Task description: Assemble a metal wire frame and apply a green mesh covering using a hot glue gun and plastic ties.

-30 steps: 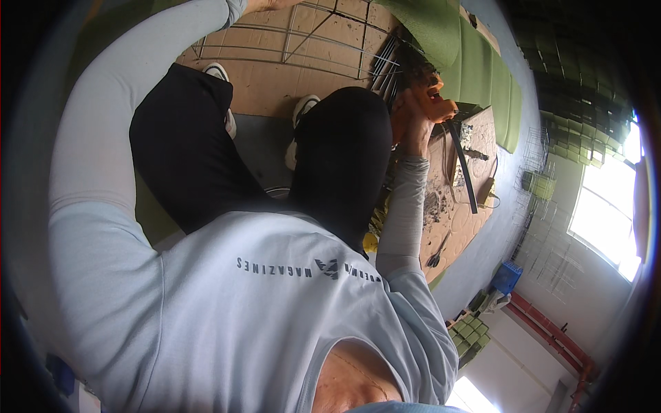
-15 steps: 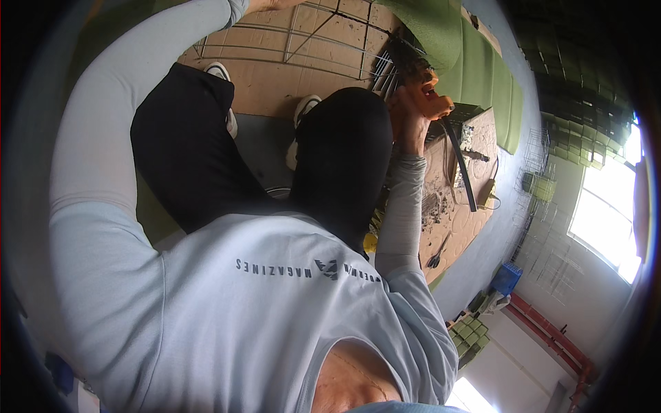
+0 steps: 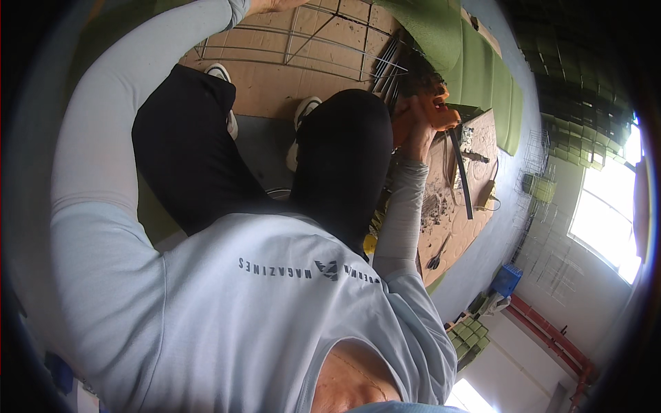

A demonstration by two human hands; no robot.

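In my right hand (image 3: 417,138) is an orange hand tool (image 3: 438,110) with a dark front end, its exact kind unclear. The fingers are wrapped round it, and a black hose or strap (image 3: 462,175) hangs from its back. My left hand (image 3: 275,5) shows only in part at the top edge, beside a wire frame (image 3: 290,41) of thin metal rods; its fingers are out of sight. The frame lies over cardboard (image 3: 265,89) in front of my feet. Close to the tool's dark end is a bundle of thin dark rods (image 3: 387,72).
Right of my knee, a cardboard sheet (image 3: 454,234) carries dark small bits (image 3: 435,208), dark-handled scissors or pliers (image 3: 438,253) and another dark tool (image 3: 476,157). Green padded material (image 3: 492,89) lies beyond. A blue crate (image 3: 506,279) and stacked green blocks (image 3: 469,337) stand farther right.
My right hand and the orange tool have moved slightly right and down, and the black hose has swung with them. The left hand has hardly moved.
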